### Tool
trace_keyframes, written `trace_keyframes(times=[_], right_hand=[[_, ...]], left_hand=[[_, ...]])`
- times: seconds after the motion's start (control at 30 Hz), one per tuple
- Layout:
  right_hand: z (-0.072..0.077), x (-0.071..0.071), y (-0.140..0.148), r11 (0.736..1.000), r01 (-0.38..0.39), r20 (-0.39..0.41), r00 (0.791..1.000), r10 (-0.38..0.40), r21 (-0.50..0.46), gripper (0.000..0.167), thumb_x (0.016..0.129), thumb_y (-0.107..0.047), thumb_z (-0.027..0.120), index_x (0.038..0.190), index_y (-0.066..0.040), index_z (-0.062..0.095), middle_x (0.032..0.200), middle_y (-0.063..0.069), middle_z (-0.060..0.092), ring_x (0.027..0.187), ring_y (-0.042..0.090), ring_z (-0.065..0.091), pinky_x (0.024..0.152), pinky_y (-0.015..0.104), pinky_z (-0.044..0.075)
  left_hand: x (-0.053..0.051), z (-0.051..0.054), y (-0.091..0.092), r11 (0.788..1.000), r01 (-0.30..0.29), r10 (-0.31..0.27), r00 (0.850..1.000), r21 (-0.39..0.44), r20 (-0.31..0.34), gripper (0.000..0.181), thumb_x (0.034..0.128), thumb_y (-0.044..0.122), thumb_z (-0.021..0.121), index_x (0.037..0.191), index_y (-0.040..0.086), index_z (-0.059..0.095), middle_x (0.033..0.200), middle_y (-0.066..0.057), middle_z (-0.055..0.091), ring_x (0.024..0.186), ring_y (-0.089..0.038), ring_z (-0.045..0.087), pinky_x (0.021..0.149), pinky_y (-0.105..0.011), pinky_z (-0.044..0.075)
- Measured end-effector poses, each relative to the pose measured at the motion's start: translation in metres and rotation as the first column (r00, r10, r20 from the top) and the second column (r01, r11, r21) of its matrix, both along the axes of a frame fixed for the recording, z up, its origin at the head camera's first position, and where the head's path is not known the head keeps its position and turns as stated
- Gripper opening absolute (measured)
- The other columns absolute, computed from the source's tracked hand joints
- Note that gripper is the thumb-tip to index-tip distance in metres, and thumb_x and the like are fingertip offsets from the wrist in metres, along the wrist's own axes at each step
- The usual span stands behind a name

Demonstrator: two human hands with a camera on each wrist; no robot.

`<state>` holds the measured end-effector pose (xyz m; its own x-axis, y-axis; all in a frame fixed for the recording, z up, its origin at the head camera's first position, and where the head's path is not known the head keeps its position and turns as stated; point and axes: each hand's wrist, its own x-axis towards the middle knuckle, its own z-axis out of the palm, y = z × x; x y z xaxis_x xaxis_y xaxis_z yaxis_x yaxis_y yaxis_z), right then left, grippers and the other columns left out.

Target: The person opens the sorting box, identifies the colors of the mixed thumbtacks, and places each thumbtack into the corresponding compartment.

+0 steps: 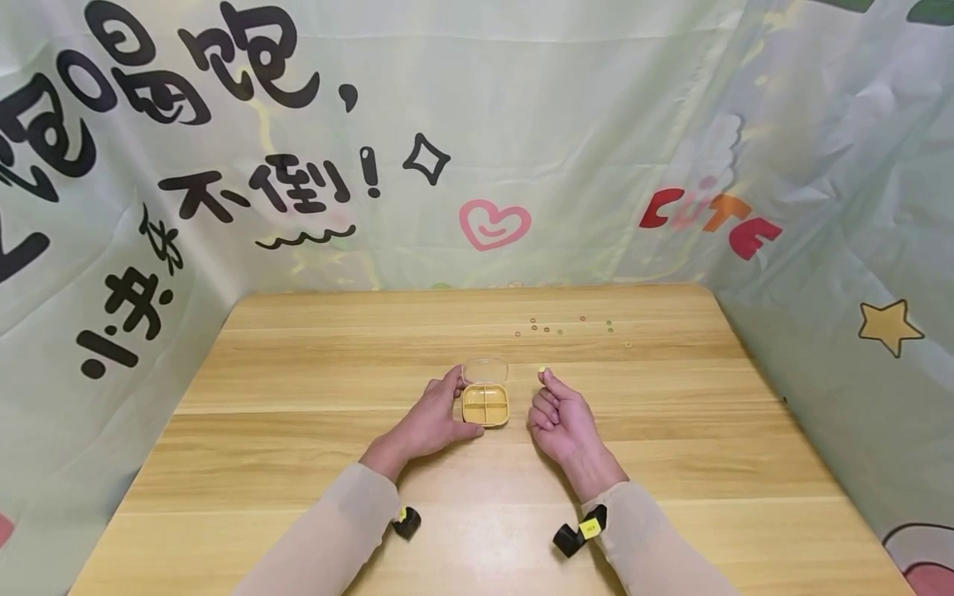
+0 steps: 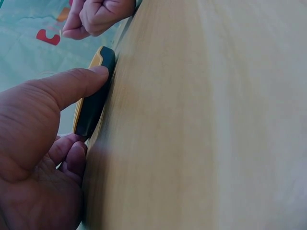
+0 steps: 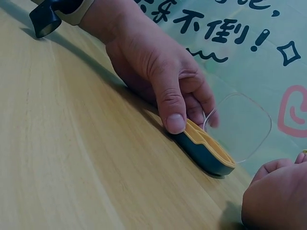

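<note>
A small pill box (image 1: 485, 406) stands on the table with its clear lid (image 1: 486, 372) raised at the back. Inside it is yellow with four-way dividers; its outer shell (image 3: 204, 155) looks dark green in the right wrist view. My left hand (image 1: 435, 416) holds the box from its left side, thumb (image 2: 84, 85) on the front wall and fingers around the back. To the right of the box, apart from it, my right hand (image 1: 562, 418) pinches a tiny yellow piece (image 1: 542, 370) between thumb and forefinger, other fingers curled. The piece's exact shape is too small to tell.
Several tiny rings, reddish ones (image 1: 532, 320) and greenish ones (image 1: 609, 323), lie scattered toward the table's back. A pale yellowish ring (image 1: 628, 345) sits at their right. Printed cloth (image 1: 596, 124) hangs behind and beside the wooden table (image 1: 298, 356).
</note>
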<state>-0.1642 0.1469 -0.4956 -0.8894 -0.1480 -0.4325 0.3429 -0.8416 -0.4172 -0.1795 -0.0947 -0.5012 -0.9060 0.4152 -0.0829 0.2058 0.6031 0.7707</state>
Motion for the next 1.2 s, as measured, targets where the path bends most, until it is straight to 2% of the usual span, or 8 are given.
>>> trace_keyframes(times=[0.3,0.43,0.5,0.63,0.73,0.9,1.03,1.2], right_hand=[[0.003,0.002,-0.007,0.989,-0.008,-0.057,0.998,0.017,0.149,0.018,0.110,-0.019,0.057,0.094,-0.011,0.064,0.056,-0.010,0.033,0.045,0.003,0.027,0.042,0.016,0.022],[0.008,0.000,-0.015,0.912,-0.022,-0.104,0.992,0.070,0.410,0.014,0.105,-0.013,0.064,0.095,-0.004,0.069,0.054,-0.011,0.032,0.045,0.002,0.028,0.042,0.017,0.022],[0.012,-0.002,-0.020,0.807,-0.027,-0.106,0.988,0.111,0.590,0.012,0.101,-0.013,0.069,0.099,-0.001,0.073,0.056,-0.011,0.036,0.048,0.004,0.031,0.045,0.018,0.025],[0.017,-0.005,-0.029,0.469,-0.018,-0.106,0.966,0.236,0.883,0.019,0.097,-0.017,0.075,0.105,0.000,0.079,0.078,-0.003,0.065,0.073,0.010,0.052,0.065,0.023,0.042],[0.023,-0.009,-0.034,0.233,0.051,-0.133,0.926,0.354,0.971,0.017,0.098,-0.018,0.074,0.101,-0.002,0.081,0.096,0.007,0.077,0.088,0.016,0.059,0.075,0.027,0.047],[0.033,-0.016,-0.039,-0.058,0.199,-0.138,0.834,0.534,0.978,0.014,0.099,-0.018,0.073,0.096,-0.007,0.082,0.087,0.007,0.078,0.064,0.015,0.055,0.058,0.028,0.045],[0.038,-0.020,-0.042,-0.247,0.278,-0.066,0.775,0.628,0.928,0.013,0.099,-0.020,0.074,0.098,-0.010,0.082,0.082,-0.001,0.078,0.058,0.010,0.053,0.058,0.028,0.046],[0.035,-0.024,-0.047,-0.383,0.358,0.004,0.726,0.688,0.852,0.012,0.100,-0.020,0.074,0.096,-0.011,0.082,0.084,-0.002,0.078,0.065,0.012,0.061,0.066,0.032,0.052]], left_hand=[[0.000,-0.001,0.000,1.000,0.001,-0.001,1.000,-0.009,-0.004,0.113,0.0830,0.034,0.092,0.167,0.007,0.021,0.146,-0.008,0.058,0.138,-0.027,0.046,0.120,-0.048,0.040],[0.000,-0.001,0.000,1.000,0.000,0.000,1.000,-0.004,-0.004,0.113,0.0833,0.033,0.092,0.167,0.007,0.021,0.148,-0.008,0.058,0.138,-0.027,0.045,0.121,-0.049,0.039],[0.000,-0.001,0.000,1.000,0.003,-0.003,1.000,0.000,-0.007,0.113,0.0833,0.032,0.092,0.167,0.007,0.021,0.149,-0.008,0.058,0.138,-0.027,0.045,0.121,-0.049,0.039],[0.000,0.000,-0.001,1.000,0.007,-0.007,1.000,0.008,-0.003,0.112,0.0838,0.032,0.091,0.167,0.007,0.020,0.150,-0.007,0.058,0.138,-0.027,0.045,0.121,-0.050,0.039],[0.001,0.001,-0.001,1.000,0.009,-0.009,1.000,0.009,0.001,0.112,0.0843,0.033,0.091,0.167,0.007,0.020,0.149,-0.005,0.058,0.138,-0.027,0.045,0.120,-0.050,0.040],[0.002,0.001,-0.002,1.000,0.013,-0.013,1.000,0.010,-0.002,0.110,0.0847,0.033,0.091,0.167,0.007,0.022,0.148,-0.006,0.058,0.138,-0.027,0.045,0.119,-0.050,0.040],[0.001,0.001,-0.003,1.000,0.014,-0.014,1.000,0.008,-0.001,0.110,0.0849,0.033,0.090,0.167,0.007,0.022,0.149,-0.006,0.057,0.138,-0.027,0.045,0.119,-0.049,0.041],[0.001,0.001,-0.002,1.000,0.017,-0.017,1.000,0.016,0.005,0.110,0.0845,0.034,0.090,0.167,0.008,0.023,0.149,-0.005,0.056,0.138,-0.028,0.045,0.117,-0.049,0.042]])
